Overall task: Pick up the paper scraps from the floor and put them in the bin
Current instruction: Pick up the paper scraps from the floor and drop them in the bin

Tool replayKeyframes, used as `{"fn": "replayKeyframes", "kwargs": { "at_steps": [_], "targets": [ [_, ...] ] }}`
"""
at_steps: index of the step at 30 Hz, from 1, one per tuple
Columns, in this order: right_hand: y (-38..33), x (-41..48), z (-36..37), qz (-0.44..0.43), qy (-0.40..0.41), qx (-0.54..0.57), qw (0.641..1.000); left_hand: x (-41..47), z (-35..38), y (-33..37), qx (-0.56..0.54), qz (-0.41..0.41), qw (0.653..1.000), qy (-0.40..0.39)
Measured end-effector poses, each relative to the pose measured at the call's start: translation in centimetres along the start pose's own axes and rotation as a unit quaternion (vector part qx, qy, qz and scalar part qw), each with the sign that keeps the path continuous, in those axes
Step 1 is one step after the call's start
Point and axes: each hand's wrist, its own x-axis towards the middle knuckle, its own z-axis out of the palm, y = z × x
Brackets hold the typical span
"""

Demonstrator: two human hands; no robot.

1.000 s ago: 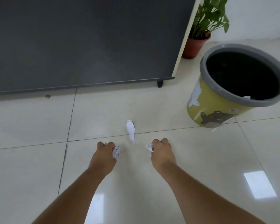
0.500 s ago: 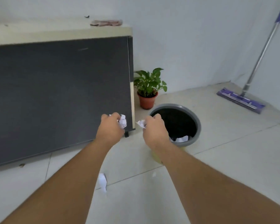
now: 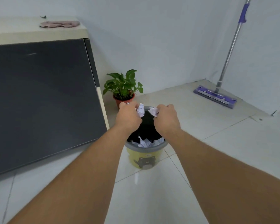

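Note:
A yellow bin with a grey rim and a cat picture stands on the tiled floor, with several crumpled white scraps lying inside it. Both my hands are held over its open top. My left hand grips a crumpled paper scrap. My right hand grips another crumpled scrap. The two scraps nearly touch above the bin's dark inside.
A dark cabinet with a cream top stands at the left, a pink cloth on it. A potted plant sits just behind the bin. A purple mop leans in the far right corner.
Both hands rose from the floor with a scrap each and moved right, now over the bin. The view lifted, and the scrap left on the floor is out of sight.

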Motion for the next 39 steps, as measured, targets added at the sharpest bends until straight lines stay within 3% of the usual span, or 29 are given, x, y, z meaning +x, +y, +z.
{"fn": "replayKeyframes", "kwargs": {
  "at_steps": [9, 16, 22, 27, 34, 39],
  "targets": [
    [1.3, 1.4, 4.0, 0.038, -0.082, 0.002, 0.996, 1.5, 3.7, -2.8, 0.025, 0.012, 0.994, -0.106],
    [0.0, -0.4, 5.6, 0.01, -0.056, 0.082, 0.995, 1.4, 1.5, -6.8, 0.022, -0.001, 0.998, -0.051],
    [-5.1, -5.7, 10.6, -0.088, -0.036, 0.142, 0.985, -2.1, -3.4, -16.5, 0.061, -0.116, 0.991, -0.007],
    [-7.7, -11.0, 17.4, -0.15, -0.118, 0.148, 0.97, -7.9, -2.9, -26.2, 0.071, -0.199, 0.976, -0.055],
    [-6.6, -17.1, 27.5, -0.121, -0.232, 0.096, 0.96, -14.7, 2.6, -37.0, 0.07, -0.251, 0.956, -0.138],
    [-4.4, -18.8, 31.0, -0.093, -0.27, 0.072, 0.956, -15.7, 6.6, -39.2, 0.067, -0.262, 0.949, -0.163]
  ]
}}
